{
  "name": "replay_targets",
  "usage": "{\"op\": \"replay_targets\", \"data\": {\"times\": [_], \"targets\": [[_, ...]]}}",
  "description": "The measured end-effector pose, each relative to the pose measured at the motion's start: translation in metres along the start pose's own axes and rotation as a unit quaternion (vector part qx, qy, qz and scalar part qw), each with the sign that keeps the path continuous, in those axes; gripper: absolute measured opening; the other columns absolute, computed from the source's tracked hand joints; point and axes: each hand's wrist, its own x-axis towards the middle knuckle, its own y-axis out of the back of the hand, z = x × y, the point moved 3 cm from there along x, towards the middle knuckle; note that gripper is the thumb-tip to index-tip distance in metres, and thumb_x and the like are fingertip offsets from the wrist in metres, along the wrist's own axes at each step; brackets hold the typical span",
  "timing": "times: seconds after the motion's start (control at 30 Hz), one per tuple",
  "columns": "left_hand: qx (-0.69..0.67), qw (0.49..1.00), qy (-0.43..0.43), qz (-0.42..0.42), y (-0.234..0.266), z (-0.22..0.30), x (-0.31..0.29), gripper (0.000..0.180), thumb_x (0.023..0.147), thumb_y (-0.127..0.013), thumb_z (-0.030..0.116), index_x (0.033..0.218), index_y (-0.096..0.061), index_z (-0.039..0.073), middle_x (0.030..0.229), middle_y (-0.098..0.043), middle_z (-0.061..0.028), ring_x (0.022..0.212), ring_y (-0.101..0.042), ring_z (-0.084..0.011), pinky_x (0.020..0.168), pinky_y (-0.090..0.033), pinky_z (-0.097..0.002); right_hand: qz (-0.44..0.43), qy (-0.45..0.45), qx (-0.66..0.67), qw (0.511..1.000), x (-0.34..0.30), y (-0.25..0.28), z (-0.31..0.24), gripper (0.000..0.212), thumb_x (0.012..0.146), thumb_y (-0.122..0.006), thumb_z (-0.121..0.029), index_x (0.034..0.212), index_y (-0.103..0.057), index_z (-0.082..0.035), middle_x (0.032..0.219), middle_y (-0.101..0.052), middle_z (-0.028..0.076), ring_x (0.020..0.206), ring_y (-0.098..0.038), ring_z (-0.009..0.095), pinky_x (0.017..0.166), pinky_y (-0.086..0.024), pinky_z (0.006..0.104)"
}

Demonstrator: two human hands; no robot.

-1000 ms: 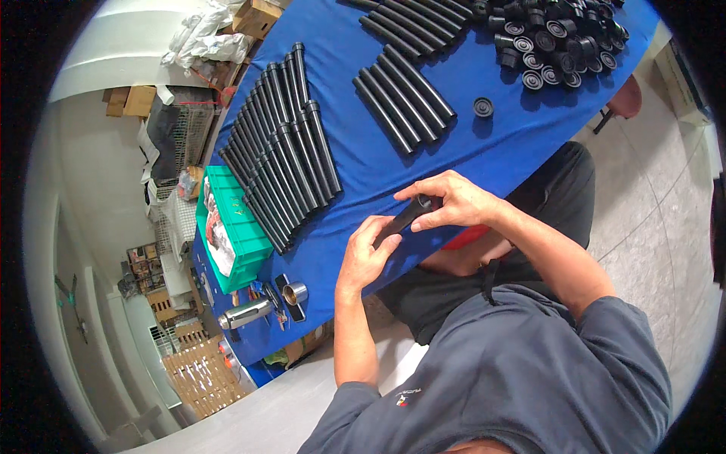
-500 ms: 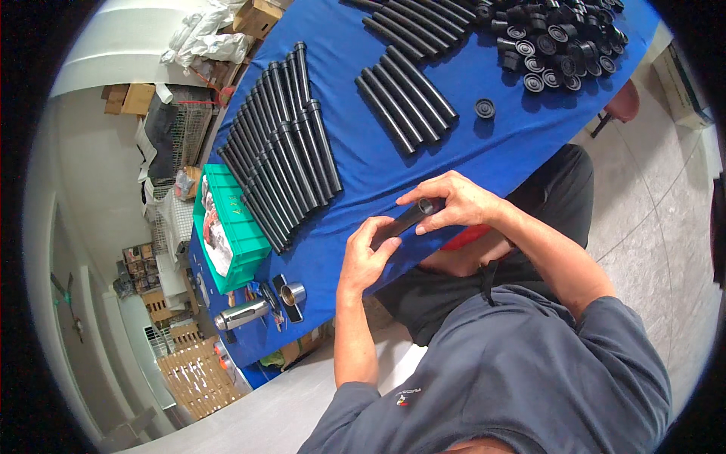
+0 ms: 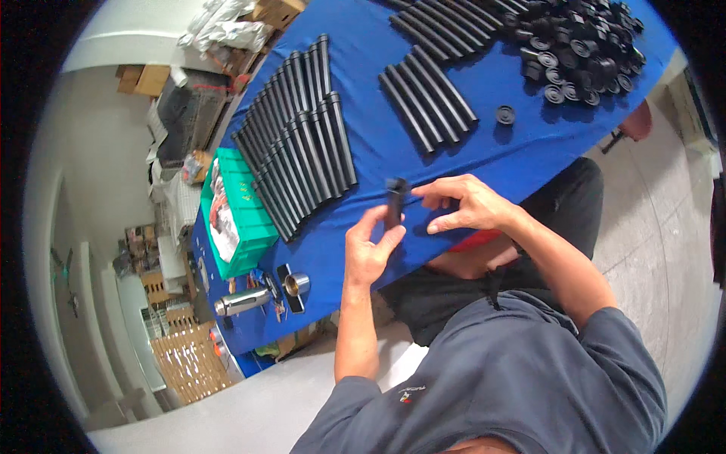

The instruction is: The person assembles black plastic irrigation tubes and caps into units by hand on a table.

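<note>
In my left hand [image 3: 369, 246] a black plastic tube [image 3: 395, 203] is gripped between thumb and fingers. It points up and away from me, and its upper end is smeared by motion. Just right of it my right hand [image 3: 470, 206] is held with fingers and thumb apart, nothing between them. Its index fingertip comes close to the tube's upper end; whether they touch I cannot tell. Beyond my hands lies a row of plain black tubes [image 3: 428, 98], with a single round black cap [image 3: 505, 115] to their right. Capped black tubes [image 3: 302, 144] lie in fanned rows farther left.
A blue cloth [image 3: 355, 68] covers the table. Many black caps [image 3: 582, 57] are heaped at the far right. At the left stand a green crate [image 3: 253, 219], a steel flask [image 3: 243, 303], a metal cup [image 3: 296, 284] and a phone [image 3: 290, 299]. More tubes [image 3: 446, 26] lie at the back.
My right hand has let go of the tube and moved slightly right. My left hand has tilted the tube more upright. The whole view has shifted a little.
</note>
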Motion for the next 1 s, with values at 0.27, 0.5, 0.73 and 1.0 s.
{"op": "replay_targets", "data": {"times": [0.27,0.5,0.73,1.0], "targets": [[-0.609,0.772,0.144,0.113,-0.019,-0.037,-0.009,0.021,0.09,-0.062,-0.001,0.109,-0.064,0.007,0.121,-0.064,-0.0207,0.108,-0.065,-0.0297,0.09,-0.059,-0.0428,0.019,0.005,-0.027,0.999,-0.004,0.007,-0.007,0.056,0.077,-0.079,-0.027,0.124,-0.061,-0.002,0.1,-0.07,0.016,0.093,-0.067,0.031,0.083,-0.053,0.0383],[-0.672,0.683,0.251,0.139,-0.054,-0.063,-0.027,0.036,0.096,-0.062,0.031,0.117,-0.061,0.002,0.11,-0.069,-0.0165,0.1,-0.069,-0.028,0.083,-0.061,-0.0387,0.009,-0.039,0.023,0.999,-0.003,0.007,-0.001,0.043,0.079,-0.073,-0.011,0.12,-0.063,-0.006,0.087,-0.067,0.012,0.074,-0.061,0.017,0.069,-0.049,0.0325],[-0.804,0.572,0.144,-0.074,-0.079,-0.055,-0.028,0.036,0.096,-0.06,0.021,0.128,-0.057,0.005,0.122,-0.064,-0.0153,0.106,-0.065,-0.0266,0.082,-0.059,-0.0369,0.003,-0.053,0.031,0.998,-0.002,0.007,-0.002,0.038,0.082,-0.072,-0.013,0.118,-0.064,-0.005,0.082,-0.069,0.008,0.072,-0.061,0.014,0.068,-0.049,0.0309],[-0.803,0.579,0.137,0.031,-0.082,-0.042,-0.012,0.048,0.092,-0.057,0.008,0.14,-0.049,0.008,0.133,-0.058,-0.0172,0.12,-0.058,-0.0267,0.092,-0.056,-0.037,0.015,-0.068,0.079,0.994,-0.003,0.007,0.002,0.041,0.075,-0.082,-0.031,0.101,-0.069,-0.002,0.076,-0.065,0.004,0.071,-0.059,0.014,0.064,-0.046,0.0303]]}}
